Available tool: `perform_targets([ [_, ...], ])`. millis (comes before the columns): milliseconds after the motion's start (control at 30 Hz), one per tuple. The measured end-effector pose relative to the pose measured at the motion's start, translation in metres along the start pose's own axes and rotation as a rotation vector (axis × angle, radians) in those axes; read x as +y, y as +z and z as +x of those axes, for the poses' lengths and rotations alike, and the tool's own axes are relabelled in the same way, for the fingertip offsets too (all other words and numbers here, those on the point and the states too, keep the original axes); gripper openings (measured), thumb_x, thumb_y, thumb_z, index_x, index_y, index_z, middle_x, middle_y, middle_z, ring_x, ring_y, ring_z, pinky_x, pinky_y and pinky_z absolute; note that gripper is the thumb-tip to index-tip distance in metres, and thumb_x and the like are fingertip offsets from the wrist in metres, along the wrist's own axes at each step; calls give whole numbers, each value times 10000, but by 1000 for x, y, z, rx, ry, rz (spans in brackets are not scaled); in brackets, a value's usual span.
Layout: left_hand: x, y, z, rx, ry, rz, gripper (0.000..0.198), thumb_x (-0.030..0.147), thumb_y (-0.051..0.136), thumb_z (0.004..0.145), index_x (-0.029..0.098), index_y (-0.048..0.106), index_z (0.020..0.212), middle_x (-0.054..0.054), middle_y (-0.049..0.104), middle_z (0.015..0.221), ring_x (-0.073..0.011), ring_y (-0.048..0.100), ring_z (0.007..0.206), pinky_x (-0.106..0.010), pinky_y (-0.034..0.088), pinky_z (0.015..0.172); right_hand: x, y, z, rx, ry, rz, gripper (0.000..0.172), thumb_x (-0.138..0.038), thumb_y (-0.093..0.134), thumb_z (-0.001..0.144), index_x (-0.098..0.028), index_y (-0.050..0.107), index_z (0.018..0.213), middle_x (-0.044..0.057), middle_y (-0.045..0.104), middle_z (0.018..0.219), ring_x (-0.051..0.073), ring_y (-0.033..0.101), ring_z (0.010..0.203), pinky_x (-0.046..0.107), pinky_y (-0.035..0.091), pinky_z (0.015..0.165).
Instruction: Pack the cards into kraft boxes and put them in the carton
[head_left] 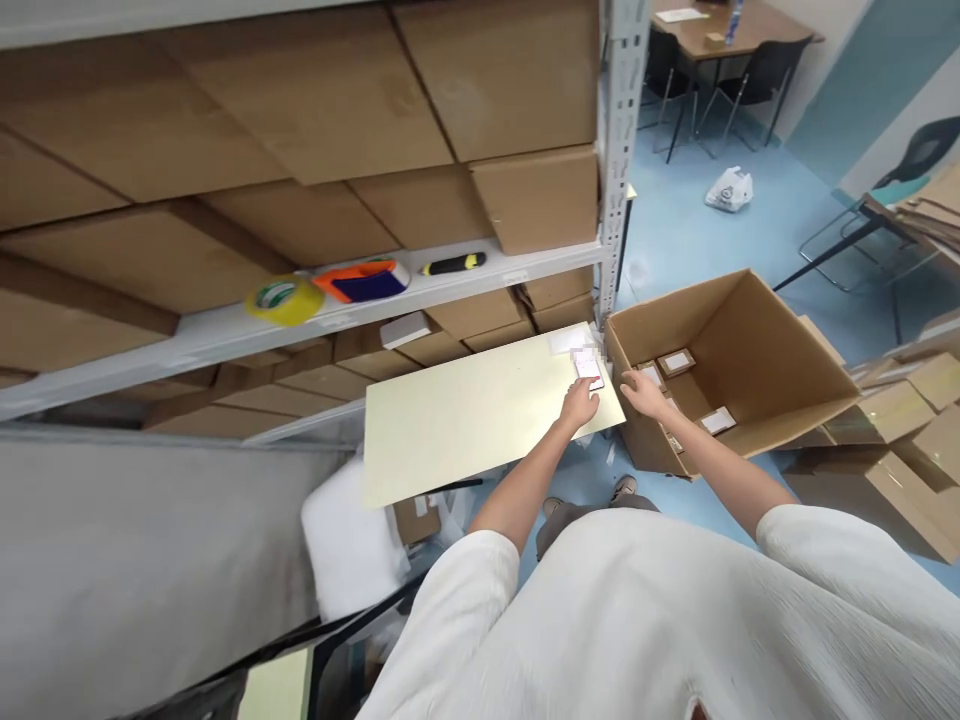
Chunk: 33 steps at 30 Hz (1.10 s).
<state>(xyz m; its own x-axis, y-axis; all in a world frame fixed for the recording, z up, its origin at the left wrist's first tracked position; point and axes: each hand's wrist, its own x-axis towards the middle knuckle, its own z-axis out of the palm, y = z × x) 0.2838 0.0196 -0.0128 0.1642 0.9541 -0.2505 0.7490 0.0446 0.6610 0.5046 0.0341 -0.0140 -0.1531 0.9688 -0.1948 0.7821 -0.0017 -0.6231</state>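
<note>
My left hand (580, 404) is at the lower end of a phone (589, 368) with a lit white screen, its fingers closed on that end. The phone is over the right end of a pale yellow board (457, 415), with a white paper (566, 342) just behind it. My right hand (643, 391) is at the near left rim of a large open cardboard box (780, 350), fingers curled over the edge. Inside the box are several small brown boxes with white labels, one of them a labelled box (676, 362) near the back.
Shelves full of cardboard boxes (315, 90) rise ahead. On the shelf edge (540, 262) are yellow tape (283, 300), an orange-and-blue tape dispenser (364, 282) and a box cutter (454, 264). More cartons (885, 490) stand at right. A plastic bag (729, 189) lies on the blue floor.
</note>
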Motion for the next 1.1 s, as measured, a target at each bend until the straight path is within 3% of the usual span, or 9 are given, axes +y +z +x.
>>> perform_targets([
  [200,-76,-55,-59,98,-66,-50,499,172,556,985,174,635,1477,-169,627,1565,-308,565,1487,-473,433,1272,-88,70,5,-90,-128,-11,385,-247,594,1018,-192,705,1383,147,700,1432,268,653,1344,416,483,1195],
  [400,-156,-114,-137,270,-156,-95,507,167,581,971,207,639,1473,-145,645,1552,-298,566,1494,-485,431,1282,-186,147,9,-206,-321,-22,381,-267,597,1017,-215,714,1376,141,698,1430,277,669,1317,450,507,1175],
  [633,-228,-154,-233,526,-394,-175,506,157,583,973,201,644,1473,-147,648,1547,-292,576,1486,-493,438,1285,-299,227,14,-442,-573,-90,387,-273,591,1023,-221,715,1386,137,693,1459,281,679,1304,462,509,1182],
  [867,-266,-173,-324,875,-658,-250,485,124,616,952,196,675,1428,-146,686,1483,-291,600,1457,-475,443,1288,-402,308,1,-680,-901,-128,374,-265,585,1011,-233,734,1353,126,713,1425,279,691,1278,452,517,1173],
  [1100,-276,-164,-418,1157,-903,-284,468,144,630,960,192,681,1423,-142,689,1465,-295,621,1423,-461,465,1255,-479,384,-57,-898,-1201,-79,383,-260,589,985,-218,744,1333,129,733,1378,283,686,1267,461,520,1163],
])
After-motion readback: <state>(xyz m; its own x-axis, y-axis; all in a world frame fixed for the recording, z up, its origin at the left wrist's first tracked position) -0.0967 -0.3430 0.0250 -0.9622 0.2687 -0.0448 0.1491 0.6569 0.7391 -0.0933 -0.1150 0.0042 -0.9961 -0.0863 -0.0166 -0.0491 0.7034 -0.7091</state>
